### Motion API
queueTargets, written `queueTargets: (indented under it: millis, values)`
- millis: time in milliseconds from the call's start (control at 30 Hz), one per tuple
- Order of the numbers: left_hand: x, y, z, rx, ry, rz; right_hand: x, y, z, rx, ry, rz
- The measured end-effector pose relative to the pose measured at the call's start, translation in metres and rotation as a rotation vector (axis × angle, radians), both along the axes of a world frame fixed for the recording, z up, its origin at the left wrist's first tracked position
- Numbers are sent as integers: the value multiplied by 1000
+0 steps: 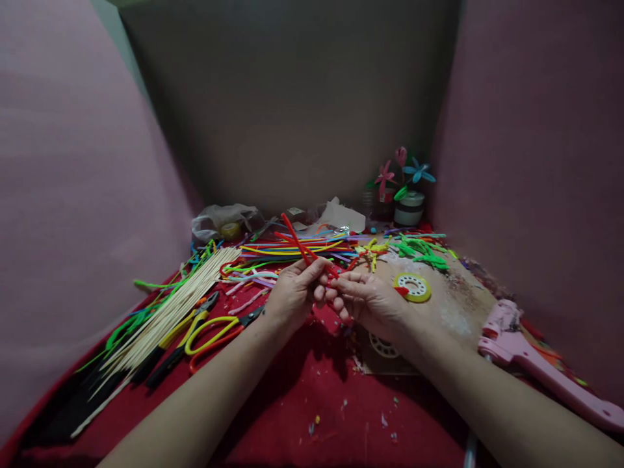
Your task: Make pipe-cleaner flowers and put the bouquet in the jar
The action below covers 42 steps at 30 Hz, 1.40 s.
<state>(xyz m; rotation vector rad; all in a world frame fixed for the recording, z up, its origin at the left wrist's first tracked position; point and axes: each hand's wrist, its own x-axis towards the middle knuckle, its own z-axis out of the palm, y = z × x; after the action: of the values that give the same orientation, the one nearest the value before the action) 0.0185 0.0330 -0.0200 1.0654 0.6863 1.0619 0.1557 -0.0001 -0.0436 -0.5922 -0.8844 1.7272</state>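
Both hands meet at the middle of the view, above a red cloth. A red pipe cleaner (294, 233) runs up and to the left out of my left hand (299, 286), whose thumb and fingers pinch it. My right hand (365, 296) is closed on the same red pipe cleaner, its fingertips close against those of the left. A red end also shows past the right hand, beside a yellow tape roll (413, 286). Behind the hands lies a bundle of pipe cleaners (258, 250) in several colours. The fingers hide the part between them.
Wooden sticks (170, 312), pliers (195, 318) and yellow-and-red scissors (214, 328) lie at left. A pink glue gun (546, 364) rests at right. Green pipe-cleaner pieces (422, 250) sit on a board. Pipe-cleaner flowers (418, 170) stand in a jar (408, 209) at the back, between pink side panels.
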Motion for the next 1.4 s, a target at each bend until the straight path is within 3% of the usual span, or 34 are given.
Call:
queueTargets:
  millis: [300,567,767,1000,1200,1400]
  values:
    - [4,-9,-2,18,1,-52,6,3,-7,-104,10,66]
    - [3,-7,2,159,51,-66,2,4,-11,-102,37,-29]
    - [0,-8,5,218,149,-67,1,0,-4,-89,-66,-96]
    - [-6,-3,7,215,177,-51,1,1,-1,-150,21,67]
    - [-6,-5,8,226,166,-22,1,2,-3,-124,76,11]
    - [-6,-6,8,224,173,-32,1,4,-9,-77,76,60]
